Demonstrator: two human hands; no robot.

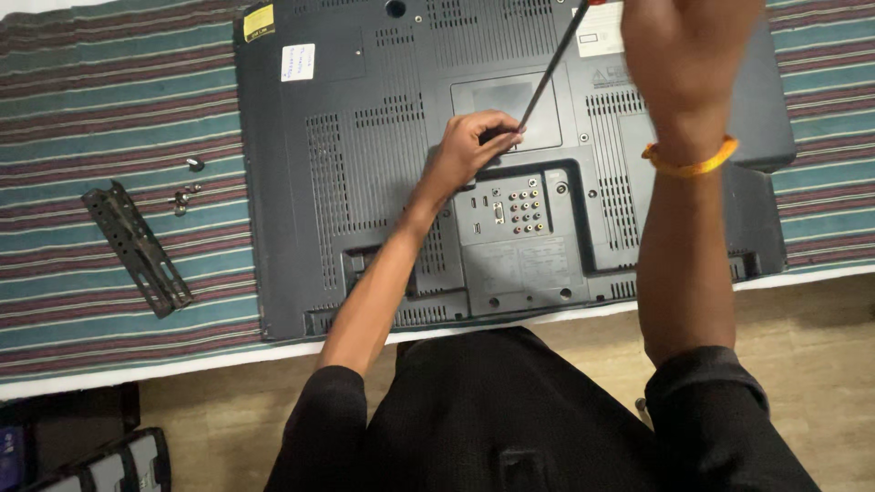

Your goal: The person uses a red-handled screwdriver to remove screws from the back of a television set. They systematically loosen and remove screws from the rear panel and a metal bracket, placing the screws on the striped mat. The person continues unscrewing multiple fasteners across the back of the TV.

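Head view looks down on a flat TV (383, 164) lying face down on a striped cloth (109, 118), so its dark grey back is up. The right hand (688, 55), at about 1 o'clock, is closed around the top of a long thin screwdriver (547, 77). The left hand (474, 146), near the middle, has its fingers pinched around the low end of the shaft, right where the tip meets the TV back. A yellow band (693, 162) sits on the right wrist.

At 9 o'clock, on the cloth, lies a dark metal bracket (137, 248), and just above it are a few small screws (187, 193), apart from the TV.

I think the screwdriver is light, stiff and smooth, so it could slip; holding it at the handle and near the tip looks best. The TV is likely heavy, and its screen breaks easily. It is best held by both side edges, never pressed in the middle.
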